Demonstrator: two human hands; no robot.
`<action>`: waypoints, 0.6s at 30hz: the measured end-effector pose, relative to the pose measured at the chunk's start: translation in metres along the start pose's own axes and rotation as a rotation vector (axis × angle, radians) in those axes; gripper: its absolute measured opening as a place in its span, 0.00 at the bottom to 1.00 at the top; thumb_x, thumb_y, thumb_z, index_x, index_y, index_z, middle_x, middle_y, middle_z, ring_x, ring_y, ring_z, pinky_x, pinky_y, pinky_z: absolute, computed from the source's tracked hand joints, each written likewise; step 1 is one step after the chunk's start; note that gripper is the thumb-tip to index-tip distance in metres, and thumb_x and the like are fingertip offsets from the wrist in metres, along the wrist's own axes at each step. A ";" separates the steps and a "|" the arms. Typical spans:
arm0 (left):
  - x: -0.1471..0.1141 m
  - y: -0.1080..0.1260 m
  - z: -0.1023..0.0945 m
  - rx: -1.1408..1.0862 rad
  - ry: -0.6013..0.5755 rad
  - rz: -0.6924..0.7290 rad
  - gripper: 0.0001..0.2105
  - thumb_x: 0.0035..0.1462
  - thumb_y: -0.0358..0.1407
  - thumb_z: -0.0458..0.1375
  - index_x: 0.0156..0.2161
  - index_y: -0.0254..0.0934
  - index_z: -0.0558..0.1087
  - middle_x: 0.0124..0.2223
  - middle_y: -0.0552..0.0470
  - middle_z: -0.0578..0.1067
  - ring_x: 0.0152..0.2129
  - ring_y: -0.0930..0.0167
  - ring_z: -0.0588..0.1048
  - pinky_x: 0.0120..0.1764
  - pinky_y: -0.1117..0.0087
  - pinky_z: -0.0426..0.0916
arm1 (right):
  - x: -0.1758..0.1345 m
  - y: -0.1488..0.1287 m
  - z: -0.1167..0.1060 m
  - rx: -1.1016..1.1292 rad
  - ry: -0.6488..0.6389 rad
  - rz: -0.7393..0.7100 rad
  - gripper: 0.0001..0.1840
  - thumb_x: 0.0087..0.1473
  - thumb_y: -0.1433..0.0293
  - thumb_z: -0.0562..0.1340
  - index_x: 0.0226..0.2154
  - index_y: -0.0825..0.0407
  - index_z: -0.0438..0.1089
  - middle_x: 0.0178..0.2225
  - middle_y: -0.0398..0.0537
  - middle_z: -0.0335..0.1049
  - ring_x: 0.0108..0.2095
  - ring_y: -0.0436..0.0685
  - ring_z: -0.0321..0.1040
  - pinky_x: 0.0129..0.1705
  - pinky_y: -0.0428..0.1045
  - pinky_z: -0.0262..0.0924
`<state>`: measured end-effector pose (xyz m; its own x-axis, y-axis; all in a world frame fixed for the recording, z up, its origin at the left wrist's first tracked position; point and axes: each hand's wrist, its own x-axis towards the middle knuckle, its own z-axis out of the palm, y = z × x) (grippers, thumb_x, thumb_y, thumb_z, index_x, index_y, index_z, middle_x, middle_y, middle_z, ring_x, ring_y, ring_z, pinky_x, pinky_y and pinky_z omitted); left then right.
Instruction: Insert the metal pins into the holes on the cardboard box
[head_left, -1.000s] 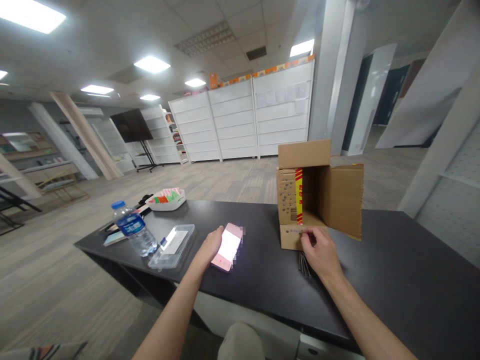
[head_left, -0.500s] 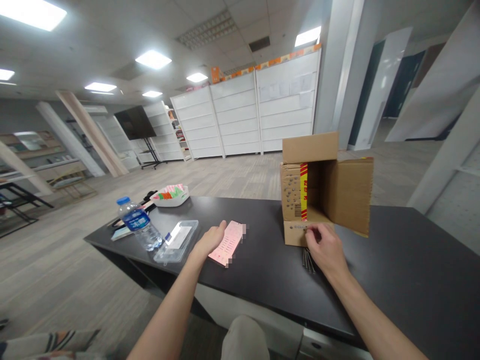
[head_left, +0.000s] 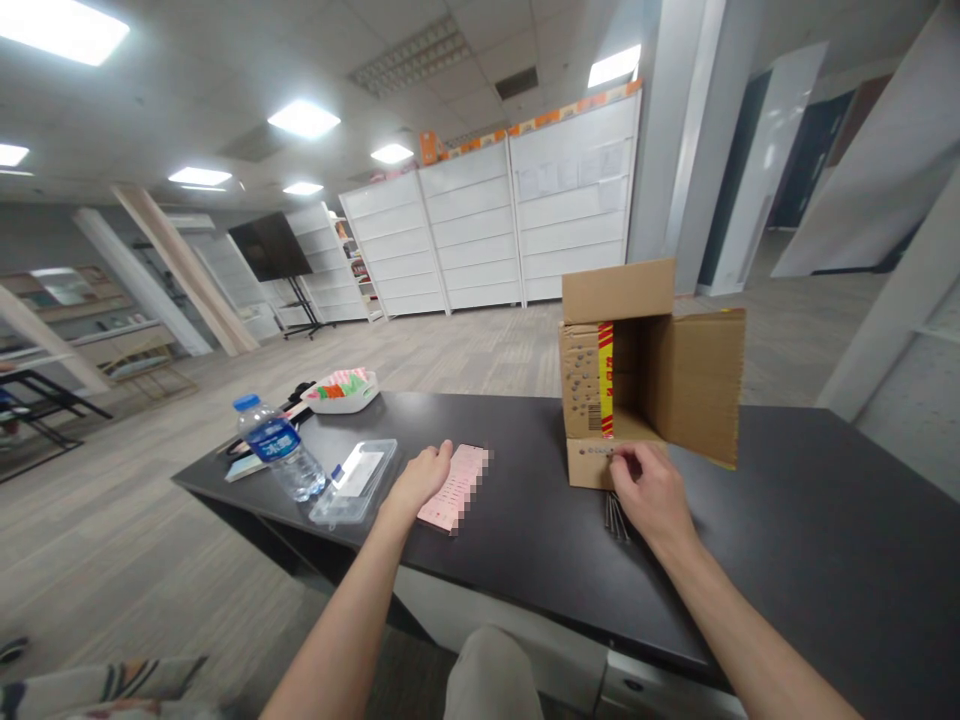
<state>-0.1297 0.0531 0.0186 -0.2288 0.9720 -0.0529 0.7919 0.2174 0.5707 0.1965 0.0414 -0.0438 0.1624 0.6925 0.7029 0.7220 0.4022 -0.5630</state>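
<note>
Box (head_left: 645, 370): one, on the worktop (head_left: 525, 520).
Phone (head_left: 454, 492): one, left of the box.
Left hand (head_left: 424, 477): half-curled against the phone, grip unclear.
Right hand (head_left: 651, 490): fingers pinched at the box's flap; whether it holds anything is unclear.
Metal rods (head_left: 616, 518): several, just before the box.

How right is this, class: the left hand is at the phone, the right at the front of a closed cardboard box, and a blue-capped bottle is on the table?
The cardboard box is open, not closed: the head view shows its inside. The left hand is at the phone, the right hand at the box's front, and a blue-capped bottle is on the table.
</note>
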 end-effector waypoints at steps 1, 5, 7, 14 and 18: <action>-0.003 0.003 0.001 0.031 0.012 0.006 0.23 0.56 0.51 0.45 0.35 0.34 0.72 0.46 0.32 0.74 0.47 0.53 0.70 0.50 0.58 0.58 | 0.000 0.000 0.000 0.003 -0.001 0.001 0.06 0.51 0.69 0.54 0.28 0.51 0.65 0.29 0.48 0.68 0.31 0.57 0.64 0.37 0.52 0.58; -0.022 0.023 0.018 0.171 0.266 0.100 0.20 0.56 0.49 0.48 0.42 0.36 0.70 0.45 0.37 0.72 0.46 0.56 0.69 0.49 0.58 0.58 | 0.000 0.001 0.000 0.005 0.001 0.001 0.06 0.52 0.69 0.54 0.28 0.51 0.65 0.28 0.48 0.68 0.31 0.57 0.63 0.38 0.52 0.58; -0.031 0.037 0.033 0.212 0.332 0.247 0.16 0.59 0.45 0.47 0.41 0.37 0.70 0.44 0.40 0.71 0.45 0.59 0.68 0.49 0.60 0.58 | 0.000 0.002 0.000 0.002 -0.001 0.002 0.06 0.52 0.69 0.54 0.28 0.51 0.65 0.28 0.48 0.68 0.31 0.57 0.63 0.38 0.52 0.58; -0.040 0.075 0.090 0.179 0.274 0.502 0.08 0.59 0.37 0.48 0.32 0.38 0.66 0.36 0.44 0.69 0.39 0.64 0.67 0.44 0.63 0.59 | -0.002 0.004 0.000 0.000 -0.016 0.004 0.06 0.52 0.69 0.54 0.28 0.51 0.65 0.28 0.48 0.68 0.31 0.57 0.63 0.37 0.51 0.57; -0.032 0.081 0.103 0.169 0.229 0.500 0.09 0.58 0.35 0.47 0.29 0.38 0.65 0.34 0.43 0.70 0.38 0.63 0.69 0.45 0.62 0.59 | -0.002 0.004 0.001 0.003 -0.015 0.000 0.06 0.53 0.68 0.54 0.28 0.51 0.65 0.28 0.47 0.68 0.31 0.56 0.63 0.37 0.51 0.58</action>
<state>0.0005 0.0485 -0.0181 0.0944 0.9204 0.3795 0.9104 -0.2340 0.3412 0.1989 0.0421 -0.0481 0.1521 0.7014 0.6964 0.7203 0.4038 -0.5640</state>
